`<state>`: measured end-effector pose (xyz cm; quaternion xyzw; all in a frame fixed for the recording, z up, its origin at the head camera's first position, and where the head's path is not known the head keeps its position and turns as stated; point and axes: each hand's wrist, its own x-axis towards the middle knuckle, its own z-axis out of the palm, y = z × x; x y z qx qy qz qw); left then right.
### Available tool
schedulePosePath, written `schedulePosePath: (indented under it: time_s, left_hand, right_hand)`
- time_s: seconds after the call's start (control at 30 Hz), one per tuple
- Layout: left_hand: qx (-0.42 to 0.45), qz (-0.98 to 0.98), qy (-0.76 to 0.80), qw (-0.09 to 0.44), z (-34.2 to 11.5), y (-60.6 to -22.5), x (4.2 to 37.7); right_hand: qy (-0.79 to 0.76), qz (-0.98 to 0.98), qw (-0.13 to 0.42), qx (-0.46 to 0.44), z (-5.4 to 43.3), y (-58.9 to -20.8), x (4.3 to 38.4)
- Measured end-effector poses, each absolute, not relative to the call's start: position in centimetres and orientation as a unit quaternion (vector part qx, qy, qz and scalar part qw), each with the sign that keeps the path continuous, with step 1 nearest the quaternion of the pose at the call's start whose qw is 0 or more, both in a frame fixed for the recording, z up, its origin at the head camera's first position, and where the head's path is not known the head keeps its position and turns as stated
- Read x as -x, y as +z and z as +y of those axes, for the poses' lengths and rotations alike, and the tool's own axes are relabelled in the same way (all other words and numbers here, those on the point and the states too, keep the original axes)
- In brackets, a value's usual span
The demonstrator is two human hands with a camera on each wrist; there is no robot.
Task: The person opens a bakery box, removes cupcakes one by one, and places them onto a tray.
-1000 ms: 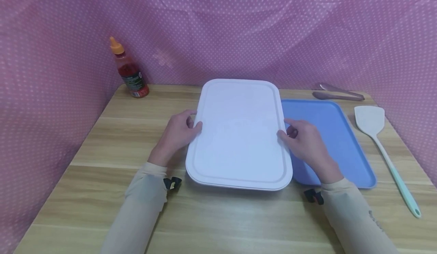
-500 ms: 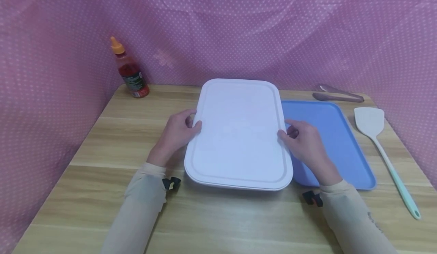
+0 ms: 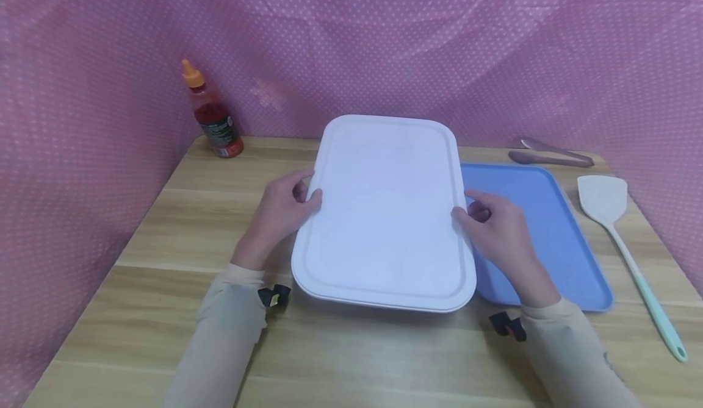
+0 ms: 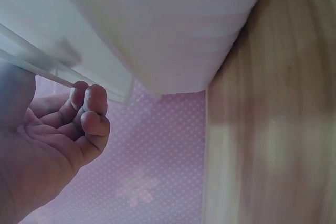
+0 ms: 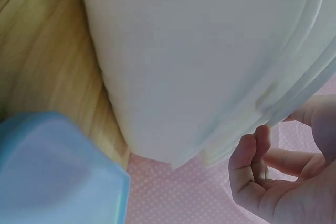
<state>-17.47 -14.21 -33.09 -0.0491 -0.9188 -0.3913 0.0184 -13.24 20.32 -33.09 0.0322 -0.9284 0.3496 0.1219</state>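
A white rectangular lid (image 3: 384, 213) with rounded corners fills the middle of the head view. My left hand (image 3: 282, 207) pinches its left edge, thumb on top and fingers beneath. At the opposite edge, my right hand (image 3: 497, 225) pinches in the same way. Below the lid, a deep white container (image 5: 173, 66) stands on the table; the left wrist view also shows the container wall (image 4: 173, 24). The lid covers its inside from above. How wide the gap is between lid and container, I cannot tell.
A blue tray (image 3: 540, 231) lies right of the container. Beyond it are metal tongs (image 3: 549, 155) and a white spatula (image 3: 623, 237) with a mint handle. A red sauce bottle (image 3: 214, 112) stands at the back left. Pink dotted cloth (image 3: 384, 42) hangs behind the wooden table (image 3: 181, 237).
Over the last half second, the lid appears larger and its far edge higher, as if raised slightly. Both hands keep their pinch on it. The head view has shifted a little.
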Motion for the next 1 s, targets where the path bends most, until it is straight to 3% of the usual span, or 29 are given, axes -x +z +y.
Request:
schedulePosePath:
  time_s: [0.2,1.0]
  left_hand:
    - [0.061,-0.917,-0.39,0.045,-15.4,-32.7,17.0]
    - [0.05,-0.92,-0.371,0.115,-22.7,-32.7,14.4]
  right_hand:
    - [0.361,-0.922,0.133,-0.036,19.3,-32.6,12.9]
    - [0.404,-0.908,0.092,-0.06,12.3,-32.2,12.4]
